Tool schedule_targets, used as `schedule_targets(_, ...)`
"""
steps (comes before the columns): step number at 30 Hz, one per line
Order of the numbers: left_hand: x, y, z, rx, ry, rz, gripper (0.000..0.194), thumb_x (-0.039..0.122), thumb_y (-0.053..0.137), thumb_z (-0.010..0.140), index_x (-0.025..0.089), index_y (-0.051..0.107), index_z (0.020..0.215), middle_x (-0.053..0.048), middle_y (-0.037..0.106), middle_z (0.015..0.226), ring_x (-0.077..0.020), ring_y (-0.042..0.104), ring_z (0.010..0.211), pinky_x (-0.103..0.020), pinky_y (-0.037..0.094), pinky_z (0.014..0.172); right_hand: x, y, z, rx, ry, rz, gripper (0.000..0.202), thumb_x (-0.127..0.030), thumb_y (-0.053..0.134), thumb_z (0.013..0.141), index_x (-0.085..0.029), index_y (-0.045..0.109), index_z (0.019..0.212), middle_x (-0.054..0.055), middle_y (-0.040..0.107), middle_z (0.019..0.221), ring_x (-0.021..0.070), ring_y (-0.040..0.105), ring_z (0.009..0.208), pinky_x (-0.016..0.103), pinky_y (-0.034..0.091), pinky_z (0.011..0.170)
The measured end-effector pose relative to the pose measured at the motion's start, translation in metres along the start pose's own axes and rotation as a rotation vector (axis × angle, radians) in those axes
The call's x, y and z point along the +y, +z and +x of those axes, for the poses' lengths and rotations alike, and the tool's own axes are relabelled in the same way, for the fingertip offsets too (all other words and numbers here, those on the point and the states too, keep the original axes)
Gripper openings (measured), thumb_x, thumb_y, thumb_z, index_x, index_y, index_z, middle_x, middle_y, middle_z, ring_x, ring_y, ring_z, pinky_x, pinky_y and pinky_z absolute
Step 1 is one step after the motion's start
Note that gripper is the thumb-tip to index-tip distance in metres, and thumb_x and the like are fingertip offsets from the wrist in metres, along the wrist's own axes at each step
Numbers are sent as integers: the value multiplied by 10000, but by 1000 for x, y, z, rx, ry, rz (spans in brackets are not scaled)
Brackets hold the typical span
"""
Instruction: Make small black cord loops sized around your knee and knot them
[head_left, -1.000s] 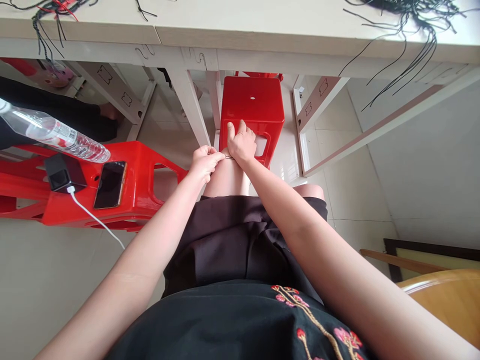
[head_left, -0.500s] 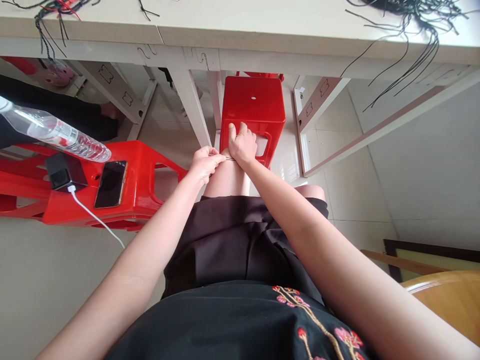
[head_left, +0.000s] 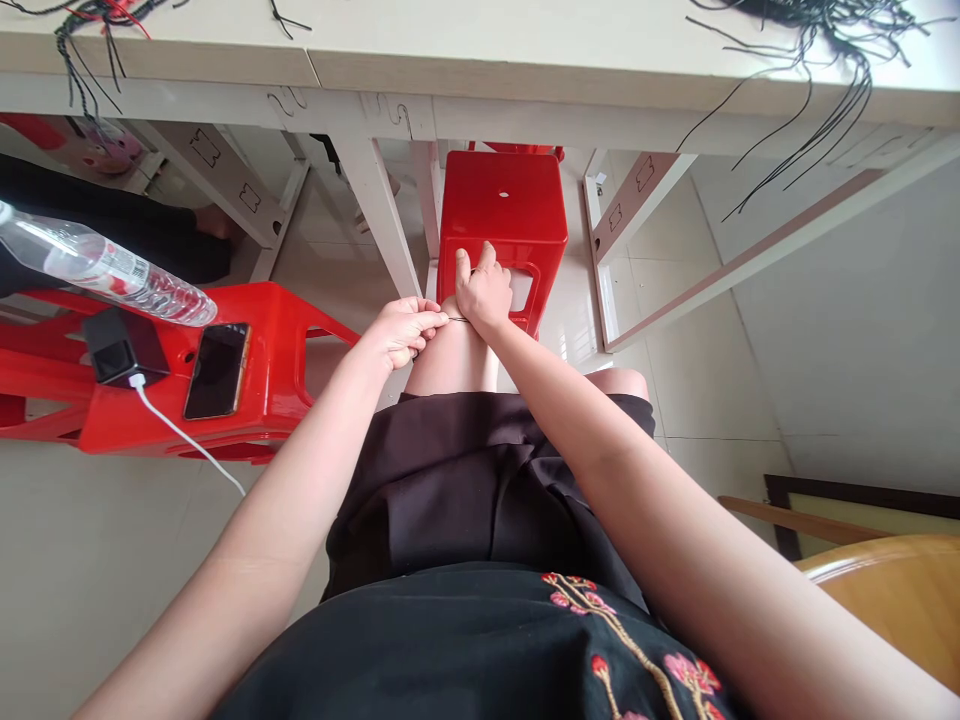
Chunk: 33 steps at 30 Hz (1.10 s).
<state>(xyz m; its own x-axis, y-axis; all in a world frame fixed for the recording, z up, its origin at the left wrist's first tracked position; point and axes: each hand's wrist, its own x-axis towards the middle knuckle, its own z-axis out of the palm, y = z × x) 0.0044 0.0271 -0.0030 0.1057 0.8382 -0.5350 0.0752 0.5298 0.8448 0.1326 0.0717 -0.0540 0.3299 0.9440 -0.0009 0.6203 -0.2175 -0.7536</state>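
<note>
A thin dark cord [head_left: 459, 319] lies across my bare left knee [head_left: 448, 358]. My left hand [head_left: 412, 328] pinches one end of it beside the knee. On the knee's right side rests my right hand [head_left: 484, 290], its palm over the cord, fingers apart and pointing away from me. What lies beneath that palm is hidden. Just beyond the hands stands a red stool [head_left: 504, 200]. Bundles of dark cord [head_left: 817, 30] sit on the pale table [head_left: 562, 80], and several loose ends hang over its edge.
At the left, a red stool [head_left: 281, 350] holds a plastic bottle [head_left: 112, 265], a black charger [head_left: 124, 345] with a white cable and a phone [head_left: 217, 370]. Another person's leg [head_left: 150, 225] is behind it. A wooden chair [head_left: 900, 590] is at lower right.
My left hand and forearm have shifted slightly left, with the cord still pinched. The right hand stays on the knee. The whole view has moved a little.
</note>
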Motion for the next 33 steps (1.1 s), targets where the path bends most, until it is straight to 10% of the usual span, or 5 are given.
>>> schedule_targets(33, -9, 3, -7, 79, 255, 225, 214, 75, 582, 679, 184, 595, 863, 18, 614, 634, -91, 544, 594, -198, 389, 566, 1, -2, -4, 31, 17, 37, 584, -533, 295, 930, -136, 363, 1353, 151, 606, 1127, 367, 462, 1214, 589, 385, 945)
